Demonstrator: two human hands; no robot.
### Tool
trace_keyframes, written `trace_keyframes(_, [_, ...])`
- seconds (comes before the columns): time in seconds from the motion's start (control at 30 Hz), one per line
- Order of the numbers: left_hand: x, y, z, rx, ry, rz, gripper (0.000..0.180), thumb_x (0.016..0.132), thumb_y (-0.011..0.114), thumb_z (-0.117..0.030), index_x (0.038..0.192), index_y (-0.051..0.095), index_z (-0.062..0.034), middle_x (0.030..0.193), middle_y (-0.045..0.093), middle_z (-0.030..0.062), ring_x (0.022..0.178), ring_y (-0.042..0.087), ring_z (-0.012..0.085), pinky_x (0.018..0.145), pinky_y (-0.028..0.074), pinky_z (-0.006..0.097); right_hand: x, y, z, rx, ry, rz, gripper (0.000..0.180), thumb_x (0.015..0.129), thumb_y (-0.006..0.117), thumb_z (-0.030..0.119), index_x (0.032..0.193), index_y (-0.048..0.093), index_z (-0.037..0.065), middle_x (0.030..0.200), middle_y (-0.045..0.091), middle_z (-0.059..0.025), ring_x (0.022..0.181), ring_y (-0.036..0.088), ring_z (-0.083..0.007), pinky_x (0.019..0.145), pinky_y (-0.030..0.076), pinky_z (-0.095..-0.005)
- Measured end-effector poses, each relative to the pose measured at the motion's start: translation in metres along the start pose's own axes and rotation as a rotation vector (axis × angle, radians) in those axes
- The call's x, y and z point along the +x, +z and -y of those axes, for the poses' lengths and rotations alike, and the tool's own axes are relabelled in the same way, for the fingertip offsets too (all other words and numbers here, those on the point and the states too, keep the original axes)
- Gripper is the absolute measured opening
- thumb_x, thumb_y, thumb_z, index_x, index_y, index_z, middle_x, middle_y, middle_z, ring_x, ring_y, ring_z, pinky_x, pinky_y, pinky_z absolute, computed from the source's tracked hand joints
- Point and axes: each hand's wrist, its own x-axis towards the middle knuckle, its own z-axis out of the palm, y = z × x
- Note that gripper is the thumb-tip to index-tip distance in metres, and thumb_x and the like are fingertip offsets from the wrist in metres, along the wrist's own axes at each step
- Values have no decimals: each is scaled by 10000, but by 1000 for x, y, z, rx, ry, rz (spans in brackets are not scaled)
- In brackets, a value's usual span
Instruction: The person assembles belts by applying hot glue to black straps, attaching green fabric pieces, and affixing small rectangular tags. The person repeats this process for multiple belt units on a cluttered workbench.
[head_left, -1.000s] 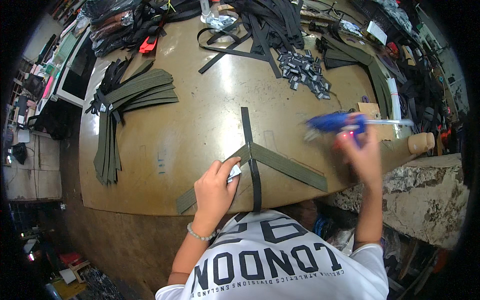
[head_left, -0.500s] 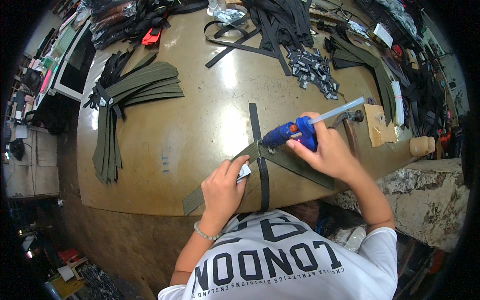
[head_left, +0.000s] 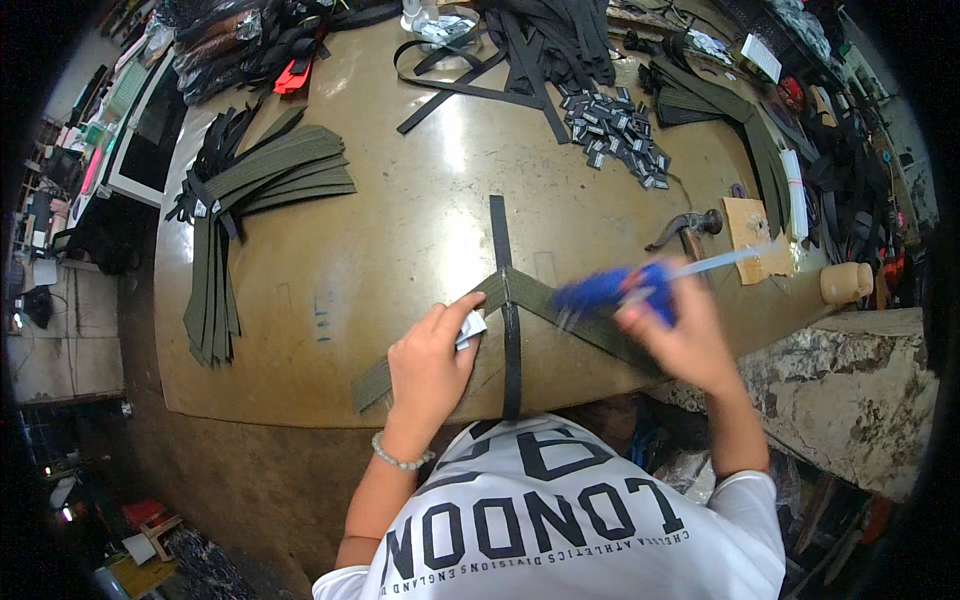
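My right hand (head_left: 695,335) grips a blue glue gun (head_left: 606,289), blurred by motion, with a pale glue stick (head_left: 725,257) poking out of its back. The gun hovers over the right arm of an olive webbing strap (head_left: 538,294) that bends into an inverted V on the table. A black strap (head_left: 512,370) runs upright through the bend. Resting on the strap's left arm, my left hand (head_left: 428,352) is closed, with a small whitish label (head_left: 471,328) between thumb and fingers.
A hammer (head_left: 690,232) and a cardboard piece (head_left: 745,230) lie at right, near a tape roll (head_left: 846,284). Small dark labels (head_left: 615,138) form a pile farther back, beside black straps (head_left: 550,55). Olive strap bundles (head_left: 280,170) lie at left and far right.
My right hand has pulled the glue gun away from the strap's bend, to the right and slightly nearer. My left hand keeps its place on the strap with the label.
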Motion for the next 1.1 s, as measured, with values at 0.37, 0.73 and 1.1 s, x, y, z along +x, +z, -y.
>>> trace_keyframes(0.37, [18,-8,-6,-2272,-535,228,460,1005,439,-102,1449,357,-15,960,562,84,886,576,209,794,498,321,-77,-106,-73,-836,1076,-683,555,997,500,524,1119,647,4,948,697,-236,910,672,-383,807,504,-457])
trace_keyframes(0.73, [21,5,-52,-1759,-507,249,633,1014,539,-143,1539,208,-18,1441,490,195,1374,436,318,1089,438,431,11,91,41,839,139,-1,226,945,683,128,1106,636,-24,977,685,-82,803,646,-89,690,515,-215])
trace_keyframes(1.1, [20,-10,-30,-1696,-449,167,393,1030,557,-253,1328,468,-12,782,478,-18,707,475,67,645,424,244,19,70,42,963,217,154,220,943,674,78,1099,637,-73,881,686,-76,788,658,-102,676,548,-246])
